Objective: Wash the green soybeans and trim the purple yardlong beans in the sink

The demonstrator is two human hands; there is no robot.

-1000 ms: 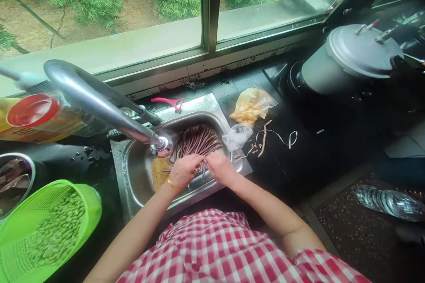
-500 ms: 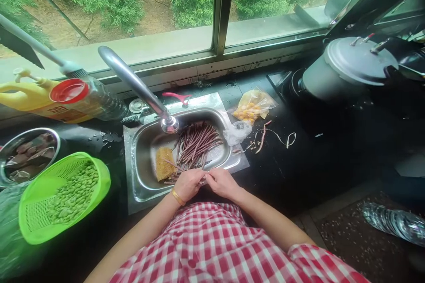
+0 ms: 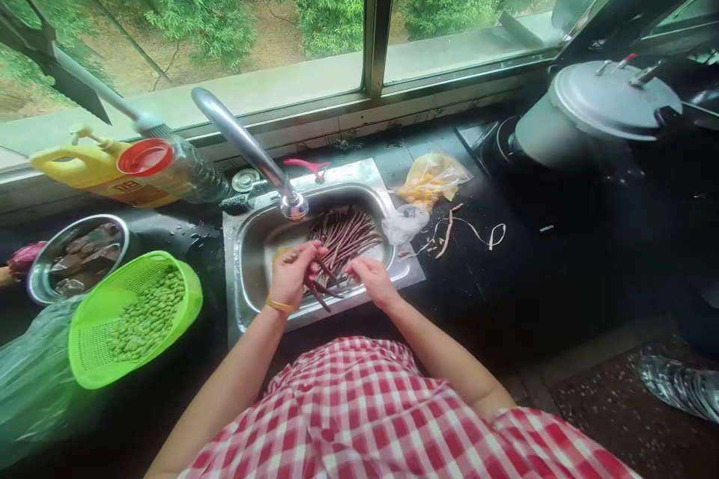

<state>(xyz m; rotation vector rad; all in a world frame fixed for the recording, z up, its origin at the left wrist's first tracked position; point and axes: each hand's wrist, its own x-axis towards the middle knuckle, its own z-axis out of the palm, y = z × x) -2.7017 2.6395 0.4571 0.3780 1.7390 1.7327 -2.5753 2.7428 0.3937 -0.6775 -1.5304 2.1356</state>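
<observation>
At the centre of the frame, the left hand point(image 3: 292, 281) is closed round a few purple beans point(image 3: 320, 297), their ends sticking out, probably gripped this way to leave those ends free. The right hand point(image 3: 374, 283) is just beside, fingers curled; whether it has hold of anything, I cannot tell. More beans form a pile point(image 3: 351, 239) in the sink point(image 3: 249, 269), whose walls likely keep them together.

Both forearms point(image 3: 243, 367) angled inward, left hand point(image 3: 293, 278) gripping, right hand point(image 3: 373, 280) curled nearby
</observation>
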